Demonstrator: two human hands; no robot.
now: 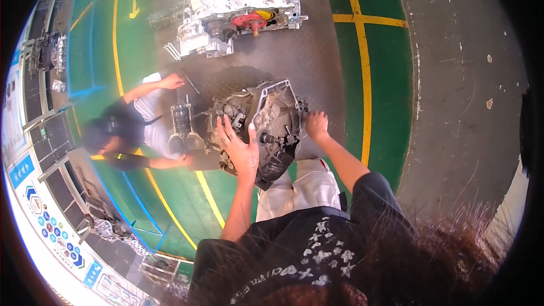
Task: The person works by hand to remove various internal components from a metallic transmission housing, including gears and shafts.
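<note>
A dirty metal gearbox housing (pixel 277 114) stands on the dark bench right before me, with a pale flange around its face and a short dark shaft (pixel 271 138) sticking out. My left hand (pixel 240 152) lies over its left part, fingers stretched and spread, the thumb near the flange. At the housing's right edge is my right hand (pixel 317 124), its fingers curled in close to a dark fitting (pixel 304 105). Whatever those fingers hold, if anything, is hidden.
A larger, cleaner silver gearbox (pixel 238 0) with red and yellow parts occupies the far end of the bench (pixel 317 62). On the left, a co-worker (pixel 130 119) reaches towards a gear shaft assembly (pixel 181 120). Thin metal rods (pixel 172 51) lie near the silver gearbox.
</note>
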